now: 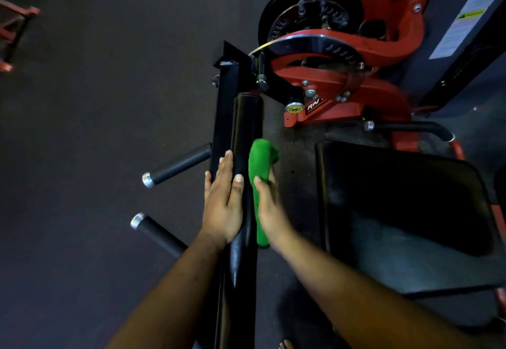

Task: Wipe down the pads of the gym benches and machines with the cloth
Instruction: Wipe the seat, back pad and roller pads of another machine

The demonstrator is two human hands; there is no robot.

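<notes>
Head view shows your left hand (223,206) lying flat, fingers pressed together, against the left side of the long black roller pad (246,140). Your right hand (269,206) grips the green cloth (260,156), pressing it to the pad's right side, beside the black seat pad (397,211).

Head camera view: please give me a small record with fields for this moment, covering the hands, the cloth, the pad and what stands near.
left hand: flat, open, on the left side of the long black roller pad
right hand: closed on the green microfibre cloth
cloth: pressed on the pad's right side
right of pad: wide black seat pad
left of pad: two black grip handles with silver caps
behind: red machine frame
</notes>
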